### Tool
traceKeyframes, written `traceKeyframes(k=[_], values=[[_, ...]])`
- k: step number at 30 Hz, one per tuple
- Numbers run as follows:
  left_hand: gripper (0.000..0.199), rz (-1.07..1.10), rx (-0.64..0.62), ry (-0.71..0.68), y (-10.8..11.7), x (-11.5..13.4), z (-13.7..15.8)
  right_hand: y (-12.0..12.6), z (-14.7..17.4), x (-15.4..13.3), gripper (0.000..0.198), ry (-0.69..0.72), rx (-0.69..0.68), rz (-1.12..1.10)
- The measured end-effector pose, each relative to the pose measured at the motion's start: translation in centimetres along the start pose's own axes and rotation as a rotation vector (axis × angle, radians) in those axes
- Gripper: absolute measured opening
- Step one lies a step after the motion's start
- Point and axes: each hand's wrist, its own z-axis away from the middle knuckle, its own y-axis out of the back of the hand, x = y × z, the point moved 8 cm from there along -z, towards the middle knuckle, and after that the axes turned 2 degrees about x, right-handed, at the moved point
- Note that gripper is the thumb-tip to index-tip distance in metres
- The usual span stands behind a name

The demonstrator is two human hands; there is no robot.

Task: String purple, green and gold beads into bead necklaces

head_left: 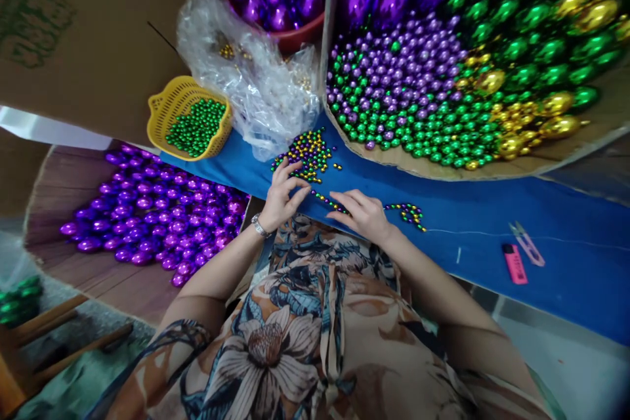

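A string of small purple, green and gold beads [322, 197] runs between my two hands above the blue cloth. My left hand [284, 195], with a watch at its wrist, pinches the string's left end between thumb and finger; whether a needle is there is too small to tell. My right hand [363, 212] has its fingers closed over the string a little to the right, hiding part of it. Beyond that hand the strung beads [412, 214] lie in a loose bunch, and thin thread [472, 234] trails off right. Loose mixed beads [309, 152] lie heaped just past my left fingers.
A yellow basket [156, 119] holds green beads. Crumpled clear plastic bags [268, 95] lie by a red tub [290, 41] of purple balls. A large carton [374, 156] holds mixed beads; another [44, 223] holds purple ones. A pink lighter [514, 264] and thread snips [527, 246] lie right.
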Motion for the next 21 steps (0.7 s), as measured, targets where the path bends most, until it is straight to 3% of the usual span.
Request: traceKeyframes(k=[4, 11, 16, 21], values=[[0.027, 0.132, -0.045, 0.071, -0.3, 0.2, -0.4, 0.9, 0.0, 0.1, 0.043, -0.011, -0.01, 0.019], [0.025, 0.214, 0.007, 0.16, -0.2, 0.4, -0.3, 1.9, 0.9, 0.7, 0.038, -0.025, -0.007, 0.073], [0.024, 0.229, 0.029, 0.158, -0.4, 0.7, -0.3, 2.4, 0.1, 0.8, 0.043, -0.058, -0.057, 0.118], [0.022, 0.204, 0.025, 0.138, -0.8, 1.4, -0.1, 1.3, -1.0, -0.9, 0.042, -0.138, -0.138, 0.129]])
